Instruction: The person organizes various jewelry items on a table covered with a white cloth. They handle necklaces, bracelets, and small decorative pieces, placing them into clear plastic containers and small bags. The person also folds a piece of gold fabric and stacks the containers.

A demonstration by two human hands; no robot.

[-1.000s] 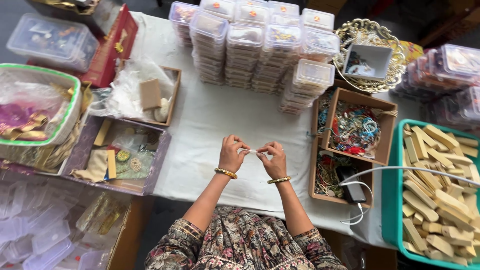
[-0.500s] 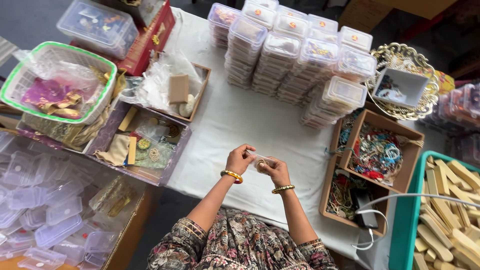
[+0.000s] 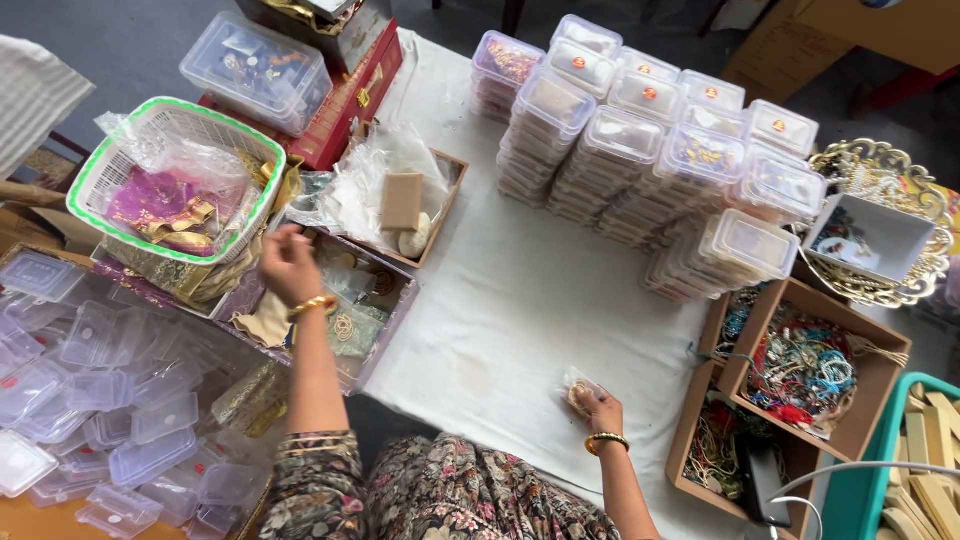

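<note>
The hands are no longer working together: the left hand point(image 3: 288, 262) is reaching, fingers curled, into the open box point(image 3: 390, 335) at the desk's left edge, while the right hand point(image 3: 597, 410) is grasping a small clear packet point(image 3: 577, 386) near the front edge.

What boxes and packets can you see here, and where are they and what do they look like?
Stacked clear plastic boxes: table's far side, rectangular, small round orange stickers on lids.
Small clear packet: in the right hand, near table edge.
Empty clear tubs: heaped at left.
White mesh basket with green rim: far left, purple and gold wrapping inside.
Brown cardboard trays: right, colourful bangles inside.
Left hand: reaching over a purple-edged tray.
</note>
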